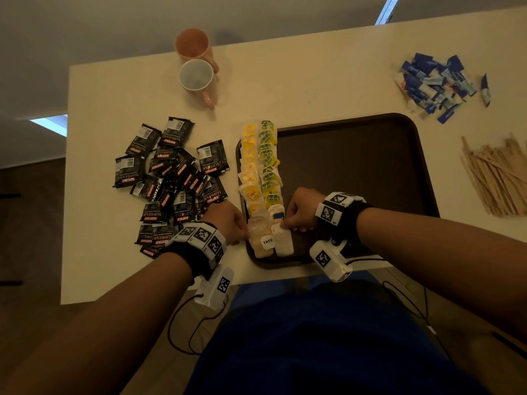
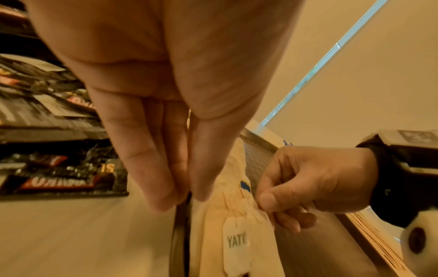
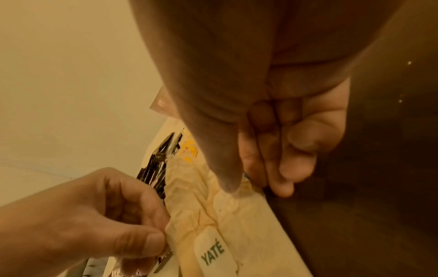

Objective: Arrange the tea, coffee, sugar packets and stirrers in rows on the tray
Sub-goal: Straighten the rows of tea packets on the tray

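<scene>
At the tray's point(image 1: 405, 155) near left corner, both hands pinch pale tea bags point(image 1: 271, 240): the left hand point(image 1: 228, 220) one tagged "YATÉ", the right hand point(image 1: 299, 208) its neighbour. Two tea rows hug the left rim; the rest lies bare. "KOPIKO SUPREMO" sachets point(image 1: 174, 181) crowd the tabletop point(image 1: 313, 81) leftward.

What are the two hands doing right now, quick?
Left hand: grip pinching the edge of the pale tea bags at the near end of the tray.
Right hand: grip pinching the same tea bags from the other side.
</scene>
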Demonstrator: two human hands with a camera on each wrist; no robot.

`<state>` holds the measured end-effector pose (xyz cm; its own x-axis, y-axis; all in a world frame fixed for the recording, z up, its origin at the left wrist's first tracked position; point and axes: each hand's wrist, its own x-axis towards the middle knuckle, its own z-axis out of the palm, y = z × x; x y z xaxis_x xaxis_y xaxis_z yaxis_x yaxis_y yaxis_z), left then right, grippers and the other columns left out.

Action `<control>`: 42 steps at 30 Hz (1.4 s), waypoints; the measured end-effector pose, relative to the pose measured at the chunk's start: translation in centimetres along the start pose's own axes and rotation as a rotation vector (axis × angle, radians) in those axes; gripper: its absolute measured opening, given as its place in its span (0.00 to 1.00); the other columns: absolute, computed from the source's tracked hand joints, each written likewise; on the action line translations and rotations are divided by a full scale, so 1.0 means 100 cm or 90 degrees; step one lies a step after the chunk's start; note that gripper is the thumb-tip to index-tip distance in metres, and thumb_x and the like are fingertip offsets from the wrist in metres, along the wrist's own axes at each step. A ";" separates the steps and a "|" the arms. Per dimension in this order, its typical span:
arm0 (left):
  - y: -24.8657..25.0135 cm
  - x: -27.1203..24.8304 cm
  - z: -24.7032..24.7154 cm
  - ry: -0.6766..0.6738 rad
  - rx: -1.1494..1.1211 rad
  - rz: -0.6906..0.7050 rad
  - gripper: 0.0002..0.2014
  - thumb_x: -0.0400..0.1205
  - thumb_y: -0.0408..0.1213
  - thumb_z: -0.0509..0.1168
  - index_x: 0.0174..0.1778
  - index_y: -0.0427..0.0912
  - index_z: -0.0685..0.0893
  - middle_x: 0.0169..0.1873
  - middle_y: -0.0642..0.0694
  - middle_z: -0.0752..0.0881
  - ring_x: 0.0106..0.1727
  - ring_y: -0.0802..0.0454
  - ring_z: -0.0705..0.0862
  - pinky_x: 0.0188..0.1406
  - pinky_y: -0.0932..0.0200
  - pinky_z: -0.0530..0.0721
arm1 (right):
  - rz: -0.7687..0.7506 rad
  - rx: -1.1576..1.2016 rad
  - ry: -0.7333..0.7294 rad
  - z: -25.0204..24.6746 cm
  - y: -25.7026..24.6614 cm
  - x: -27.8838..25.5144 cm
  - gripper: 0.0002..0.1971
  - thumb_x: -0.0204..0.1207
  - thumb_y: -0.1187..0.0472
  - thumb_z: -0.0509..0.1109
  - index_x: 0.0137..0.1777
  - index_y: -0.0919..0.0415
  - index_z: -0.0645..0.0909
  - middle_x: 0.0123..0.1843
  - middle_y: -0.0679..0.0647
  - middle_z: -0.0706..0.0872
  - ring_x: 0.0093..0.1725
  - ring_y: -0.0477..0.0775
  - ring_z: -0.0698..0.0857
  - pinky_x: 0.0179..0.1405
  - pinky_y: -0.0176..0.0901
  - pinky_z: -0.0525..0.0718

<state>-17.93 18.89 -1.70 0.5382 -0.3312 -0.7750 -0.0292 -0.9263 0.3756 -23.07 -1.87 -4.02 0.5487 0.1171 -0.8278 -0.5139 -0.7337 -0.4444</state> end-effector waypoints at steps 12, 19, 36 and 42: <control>0.007 0.007 -0.006 0.075 0.022 0.093 0.05 0.76 0.39 0.78 0.38 0.48 0.88 0.35 0.54 0.86 0.44 0.51 0.88 0.54 0.49 0.89 | -0.030 0.053 0.065 -0.004 0.005 0.000 0.06 0.76 0.57 0.75 0.48 0.59 0.89 0.41 0.51 0.91 0.32 0.44 0.85 0.32 0.35 0.84; -0.001 0.010 -0.002 0.064 -0.031 0.043 0.03 0.75 0.36 0.78 0.39 0.44 0.90 0.34 0.54 0.87 0.44 0.48 0.89 0.54 0.47 0.90 | -0.038 0.065 0.109 0.001 0.004 0.002 0.06 0.74 0.57 0.78 0.47 0.56 0.89 0.43 0.50 0.91 0.38 0.46 0.88 0.35 0.34 0.84; -0.001 0.003 -0.010 0.096 -0.088 0.070 0.04 0.76 0.38 0.77 0.38 0.46 0.89 0.34 0.52 0.89 0.40 0.53 0.88 0.51 0.49 0.90 | -0.044 0.008 0.125 -0.013 0.005 -0.008 0.07 0.78 0.57 0.73 0.52 0.56 0.89 0.48 0.50 0.90 0.41 0.44 0.85 0.48 0.42 0.87; -0.015 -0.013 -0.032 0.179 -0.218 0.056 0.02 0.81 0.36 0.73 0.42 0.45 0.89 0.35 0.48 0.91 0.37 0.52 0.90 0.33 0.62 0.87 | -0.053 0.053 0.161 -0.026 -0.002 -0.019 0.05 0.79 0.56 0.72 0.49 0.54 0.89 0.45 0.48 0.90 0.42 0.46 0.87 0.48 0.44 0.88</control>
<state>-15.91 21.28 0.32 0.7554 -0.3010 -0.5821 0.1698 -0.7681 0.6175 -22.28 -3.69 -1.44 0.7335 -0.0044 -0.6797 -0.5072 -0.6693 -0.5430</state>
